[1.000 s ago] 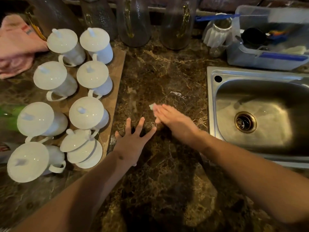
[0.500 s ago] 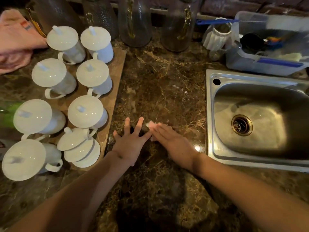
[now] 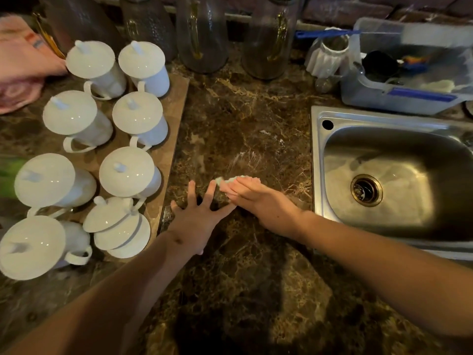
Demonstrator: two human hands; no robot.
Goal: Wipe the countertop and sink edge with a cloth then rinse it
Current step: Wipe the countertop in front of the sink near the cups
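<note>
Here the right hand [image 3: 252, 198] pressed flat on a small pale cloth [image 3: 226, 180], which peeked out at eleven o'clock of its fingers; the left hand [image 3: 197, 221] lay splayed, empty, beside it; the sink [image 3: 317, 160] lay at three o'clock.

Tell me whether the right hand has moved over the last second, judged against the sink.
Yes. The right hand, pressing the cloth flat, has slid left, away from the sink edge and closer to the left hand.
</note>
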